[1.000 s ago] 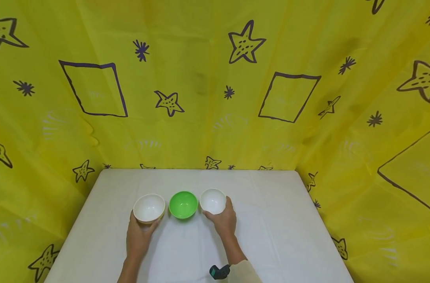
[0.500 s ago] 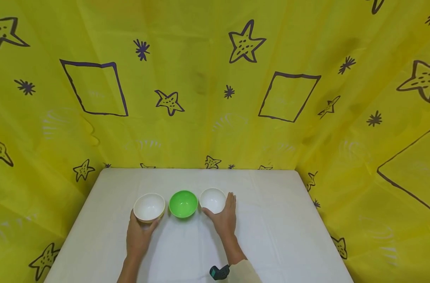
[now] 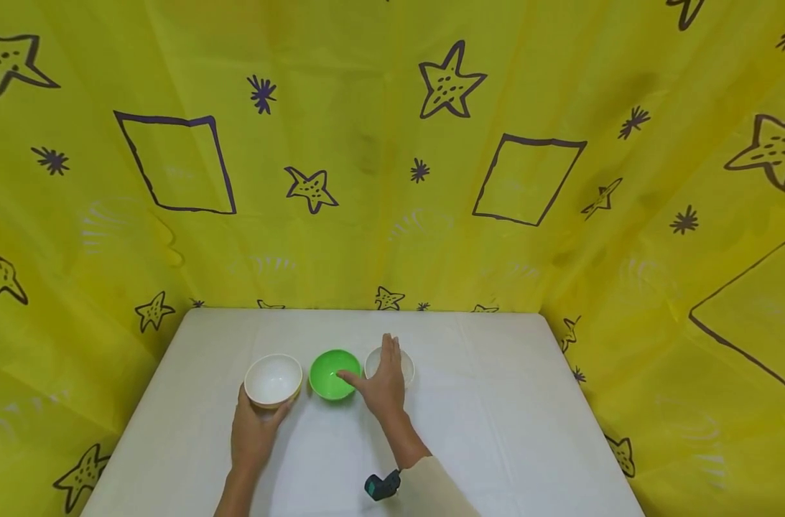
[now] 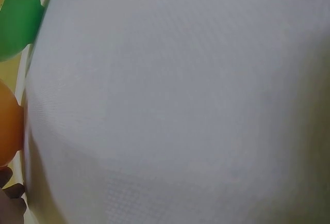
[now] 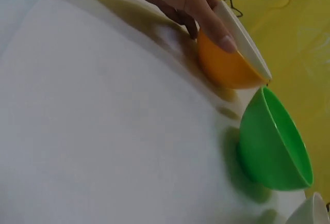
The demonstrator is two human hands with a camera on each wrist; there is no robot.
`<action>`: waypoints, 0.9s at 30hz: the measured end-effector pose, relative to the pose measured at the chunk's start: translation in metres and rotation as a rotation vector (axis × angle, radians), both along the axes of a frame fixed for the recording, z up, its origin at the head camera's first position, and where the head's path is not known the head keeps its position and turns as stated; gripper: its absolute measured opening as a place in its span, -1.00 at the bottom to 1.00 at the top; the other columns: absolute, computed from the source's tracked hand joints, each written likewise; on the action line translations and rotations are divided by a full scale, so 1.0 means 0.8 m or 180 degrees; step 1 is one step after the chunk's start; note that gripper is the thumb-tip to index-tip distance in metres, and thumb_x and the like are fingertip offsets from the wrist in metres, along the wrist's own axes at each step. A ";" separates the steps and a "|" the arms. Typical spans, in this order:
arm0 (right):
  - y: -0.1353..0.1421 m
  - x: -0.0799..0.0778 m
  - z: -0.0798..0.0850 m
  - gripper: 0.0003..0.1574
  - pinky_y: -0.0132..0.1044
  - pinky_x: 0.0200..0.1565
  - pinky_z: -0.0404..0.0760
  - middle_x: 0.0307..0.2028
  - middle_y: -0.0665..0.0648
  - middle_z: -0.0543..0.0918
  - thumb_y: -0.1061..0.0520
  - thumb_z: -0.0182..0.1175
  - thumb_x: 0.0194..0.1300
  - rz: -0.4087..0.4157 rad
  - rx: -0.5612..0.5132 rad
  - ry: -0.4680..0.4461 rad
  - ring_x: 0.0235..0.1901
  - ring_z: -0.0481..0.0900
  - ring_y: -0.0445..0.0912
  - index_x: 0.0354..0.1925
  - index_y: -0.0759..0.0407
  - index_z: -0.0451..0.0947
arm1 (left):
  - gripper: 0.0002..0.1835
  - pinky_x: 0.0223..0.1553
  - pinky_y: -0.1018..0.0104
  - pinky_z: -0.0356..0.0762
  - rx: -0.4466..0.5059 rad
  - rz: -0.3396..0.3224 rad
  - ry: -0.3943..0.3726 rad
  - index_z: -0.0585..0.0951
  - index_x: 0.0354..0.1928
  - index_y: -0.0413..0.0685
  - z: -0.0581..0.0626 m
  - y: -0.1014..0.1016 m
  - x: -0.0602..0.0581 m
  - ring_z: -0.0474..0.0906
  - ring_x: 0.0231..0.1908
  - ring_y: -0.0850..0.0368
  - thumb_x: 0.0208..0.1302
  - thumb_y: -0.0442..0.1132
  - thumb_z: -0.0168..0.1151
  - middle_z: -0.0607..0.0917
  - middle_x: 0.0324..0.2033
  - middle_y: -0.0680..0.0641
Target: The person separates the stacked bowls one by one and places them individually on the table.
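Three bowls stand in a row on the white-covered table. At the left, an orange bowl with a white inside (image 3: 273, 379) is gripped by my left hand (image 3: 253, 431), thumb on its near right side and fingers round its left. In the right wrist view that orange bowl (image 5: 227, 64) looks slightly tilted. A green bowl (image 3: 327, 370) occupies the middle; a white bowl (image 3: 408, 368) is at the right, partly covered by my right hand (image 3: 384, 388). This hand has straight fingers over the white bowl, and its spread thumb overlaps the green bowl's inside.
The white tablecloth (image 3: 508, 416) reaches back to a yellow curtain (image 3: 366, 237) printed with stars, which surrounds the table at the back and both sides. A dark strapped device (image 3: 382, 486) sits at my right wrist.
My right hand has let go of the white bowl and moved left, over it and towards the green bowl. My left hand and the bowls have kept their places.
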State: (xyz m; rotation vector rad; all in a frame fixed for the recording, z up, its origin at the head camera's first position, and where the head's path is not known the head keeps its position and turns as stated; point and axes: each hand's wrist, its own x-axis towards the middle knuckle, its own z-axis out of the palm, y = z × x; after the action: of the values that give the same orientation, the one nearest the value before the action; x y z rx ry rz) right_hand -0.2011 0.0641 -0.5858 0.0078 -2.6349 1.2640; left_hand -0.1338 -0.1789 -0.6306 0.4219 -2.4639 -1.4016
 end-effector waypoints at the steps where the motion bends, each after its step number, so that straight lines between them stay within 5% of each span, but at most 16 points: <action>1: -0.006 0.000 0.002 0.60 0.18 0.47 0.29 0.60 0.39 0.12 -0.38 0.64 -0.04 0.0078 0.0030 -0.0014 0.59 0.05 0.24 0.63 0.33 0.05 | 0.15 0.43 -0.39 0.19 0.0004 0.0003 -0.0002 0.04 0.62 -0.34 0.000 0.000 0.000 0.22 0.44 -0.51 0.20 -0.14 0.61 0.32 0.43 -0.53; 10: -0.063 0.004 0.021 0.53 0.22 0.36 0.46 0.57 0.35 0.23 -0.48 0.57 -0.03 0.0674 0.0420 -0.0071 0.56 0.17 0.20 0.60 0.27 0.17 | 0.17 0.42 -0.40 0.19 0.0007 -0.0038 -0.0065 0.02 0.63 -0.31 -0.001 0.001 0.003 0.23 0.43 -0.51 0.22 -0.06 0.60 0.32 0.43 -0.53; 17: -0.097 -0.003 0.020 0.52 0.12 0.50 0.25 0.58 0.21 0.26 -0.58 0.46 0.03 0.0906 0.0865 -0.0241 0.61 0.05 0.11 0.62 0.23 0.14 | 0.16 0.42 -0.40 0.20 -0.0012 -0.0089 -0.0063 0.04 0.62 -0.29 0.003 0.002 0.003 0.24 0.44 -0.50 0.22 -0.02 0.59 0.33 0.43 -0.52; 27: -0.130 0.000 0.020 0.55 -0.10 0.57 0.06 0.48 0.22 0.42 -0.69 0.39 -0.03 0.1270 0.1751 -0.0095 0.58 0.16 0.09 0.55 0.33 0.26 | 0.10 0.40 -0.44 0.20 -0.0059 -0.0158 -0.0161 -0.05 0.64 -0.32 0.008 -0.002 0.005 0.19 0.45 -0.55 0.33 -0.15 0.49 0.27 0.45 -0.55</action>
State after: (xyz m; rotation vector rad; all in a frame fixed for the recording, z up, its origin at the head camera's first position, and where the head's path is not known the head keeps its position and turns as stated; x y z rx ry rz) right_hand -0.2012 -0.0396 -0.5700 0.6296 -3.0122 0.5794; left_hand -0.1296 -0.1808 -0.6246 0.3994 -2.5423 -1.4025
